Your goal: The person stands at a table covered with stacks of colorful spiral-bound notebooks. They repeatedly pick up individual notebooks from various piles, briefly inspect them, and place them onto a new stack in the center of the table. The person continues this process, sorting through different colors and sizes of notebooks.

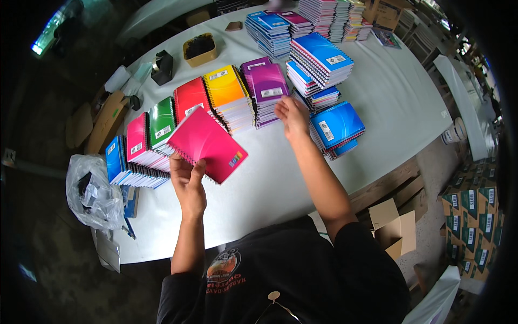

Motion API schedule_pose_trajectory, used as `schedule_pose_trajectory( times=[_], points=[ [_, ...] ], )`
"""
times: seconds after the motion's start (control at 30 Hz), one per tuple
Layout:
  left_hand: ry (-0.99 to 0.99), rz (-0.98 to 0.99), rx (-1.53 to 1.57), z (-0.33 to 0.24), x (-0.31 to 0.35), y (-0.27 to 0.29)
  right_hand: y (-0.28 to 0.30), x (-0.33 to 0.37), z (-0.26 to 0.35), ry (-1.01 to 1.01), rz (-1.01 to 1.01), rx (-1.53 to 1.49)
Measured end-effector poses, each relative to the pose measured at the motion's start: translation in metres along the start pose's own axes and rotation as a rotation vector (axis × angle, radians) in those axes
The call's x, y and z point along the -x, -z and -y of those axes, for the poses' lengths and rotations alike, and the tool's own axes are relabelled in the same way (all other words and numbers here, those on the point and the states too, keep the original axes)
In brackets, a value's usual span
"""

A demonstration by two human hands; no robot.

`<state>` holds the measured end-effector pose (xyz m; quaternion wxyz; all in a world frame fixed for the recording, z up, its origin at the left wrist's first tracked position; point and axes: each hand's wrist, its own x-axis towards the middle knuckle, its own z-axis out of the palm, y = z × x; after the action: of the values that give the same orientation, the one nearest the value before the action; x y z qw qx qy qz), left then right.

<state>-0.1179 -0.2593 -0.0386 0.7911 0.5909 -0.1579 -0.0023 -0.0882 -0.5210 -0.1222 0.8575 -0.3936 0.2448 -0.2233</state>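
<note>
One glossy pink spiral-bound notebook is in the left hand, tilted, on the near side of a row of notebook stacks.

The left thumb and fingers pinch its wire-bound edge; the right hand has its fingers loosely curled just beside a purple spiral-notebook stack, and whether they grip anything I cannot tell. Yellow and green notebook stacks stand left, bright-blue notebook stacks right, all on a white-covered table.

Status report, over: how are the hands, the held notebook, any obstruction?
Left hand holding pink notebook. Right hand by purple stack, contact unclear. Notebook partly hides red stack.
</note>
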Motion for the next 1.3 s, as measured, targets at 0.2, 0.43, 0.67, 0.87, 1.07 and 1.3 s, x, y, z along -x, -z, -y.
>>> schedule_pose_trajectory(
  times=[0.2,0.43,0.67,0.87,1.07,1.3],
  points=[
    [-0.56,0.274,-0.159,-0.004,-0.013,-0.018,0.01,0.058,0.01,-0.258,0.231,-0.243],
    [-0.648,0.466,-0.286,0.01,-0.031,-0.034,0.028,0.058,0.001,-0.367,0.505,-0.233],
    [-0.529,0.9,-0.925,0.025,-0.042,-0.022,0.029,0.1,0.006,-0.638,0.564,-0.551],
    [-0.63,0.483,-1.296,0.045,-0.109,-0.034,0.035,0.098,-0.026,-0.473,0.436,-0.266],
    [-0.319,0.279,-1.106,0.021,-0.112,-0.045,0.039,0.092,-0.027,-0.476,0.334,-0.3],
    [-0.324,0.959,-0.592,0.025,-0.072,-0.024,0.05,0.091,-0.032,-0.915,0.716,-0.384]
  ],
)
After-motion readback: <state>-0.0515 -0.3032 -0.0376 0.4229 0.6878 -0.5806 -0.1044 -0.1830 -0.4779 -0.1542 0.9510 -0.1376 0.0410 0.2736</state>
